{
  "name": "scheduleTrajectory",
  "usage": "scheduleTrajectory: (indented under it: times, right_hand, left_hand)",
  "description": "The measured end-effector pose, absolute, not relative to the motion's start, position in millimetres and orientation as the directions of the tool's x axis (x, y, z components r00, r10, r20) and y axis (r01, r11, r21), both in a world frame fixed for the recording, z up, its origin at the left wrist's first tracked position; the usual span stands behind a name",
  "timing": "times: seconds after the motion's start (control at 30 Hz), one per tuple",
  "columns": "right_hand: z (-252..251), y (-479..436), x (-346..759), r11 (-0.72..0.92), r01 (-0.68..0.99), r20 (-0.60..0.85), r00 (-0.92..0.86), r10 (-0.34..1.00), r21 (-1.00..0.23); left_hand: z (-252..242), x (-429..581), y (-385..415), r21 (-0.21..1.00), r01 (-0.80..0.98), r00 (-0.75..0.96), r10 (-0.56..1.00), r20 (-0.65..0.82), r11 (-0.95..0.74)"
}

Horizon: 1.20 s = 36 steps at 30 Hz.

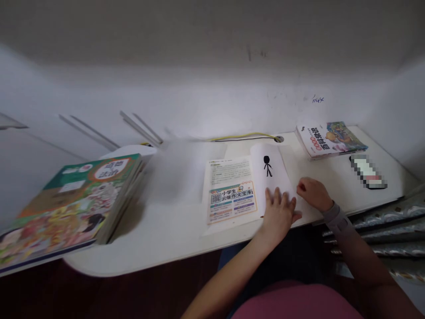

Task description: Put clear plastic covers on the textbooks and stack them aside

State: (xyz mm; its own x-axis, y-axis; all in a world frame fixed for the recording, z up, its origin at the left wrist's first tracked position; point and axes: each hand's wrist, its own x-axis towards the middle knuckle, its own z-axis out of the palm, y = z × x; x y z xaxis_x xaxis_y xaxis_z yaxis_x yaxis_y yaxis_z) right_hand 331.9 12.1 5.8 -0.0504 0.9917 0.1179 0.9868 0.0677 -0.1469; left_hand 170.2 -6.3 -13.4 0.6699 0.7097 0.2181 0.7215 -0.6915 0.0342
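Observation:
An open book (230,192) lies on the white desk (149,248), its left page printed with text and a coloured panel of Chinese headings. A white page (270,166) with a black stick figure drawn on it stands over the book's middle. My left hand (278,212) rests flat on the lower part of that page, fingers spread. My right hand (314,194), in a grey wrist brace, lies curled beside the page's right edge, with nothing visible in it.
A thick stack of colourful picture books (73,204) overhangs the desk's left side. Another book (330,139) and a pixelated phone (368,172) lie at the right. A yellow and black cable (242,137) runs along the wall. A blurred white object (175,170) stands behind.

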Motion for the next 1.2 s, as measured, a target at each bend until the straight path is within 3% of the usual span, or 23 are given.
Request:
scheduleTrajectory:
  times: [0.13,0.3,0.4,0.5,0.6,0.87,1.2]
  right_hand:
    - [4,7,332,0.139,0.961,0.207,-0.089,0.974,-0.239]
    - [-27,-16,346,0.083,0.974,0.395,0.007,0.919,-0.21]
    - [-48,-29,351,0.091,0.982,0.386,-0.019,0.922,-0.168]
    - [-58,-34,350,0.098,0.984,0.386,-0.035,0.922,-0.146]
    - [-59,-34,348,0.091,0.985,0.391,-0.027,0.92,-0.146]
    - [-57,-34,346,0.068,0.986,0.369,-0.008,0.929,-0.149]
    - [-55,-34,347,0.086,0.986,0.337,-0.032,0.941,-0.146]
  left_hand:
    - [-18,171,-6,0.044,0.705,0.685,0.696,0.214,-0.708]
    - [-13,166,-13,0.027,0.656,0.736,0.646,0.203,-0.755]
    - [-2,155,-17,0.017,0.639,0.738,0.618,0.271,-0.769]
    - [2,138,-13,0.032,0.739,0.625,0.702,0.342,-0.673]
    - [-8,119,-2,0.031,0.757,0.615,0.727,0.305,-0.653]
    - [-26,110,11,-0.029,0.632,0.755,0.607,0.248,-0.775]
    - [-29,126,13,-0.035,0.641,0.756,0.622,0.206,-0.767]
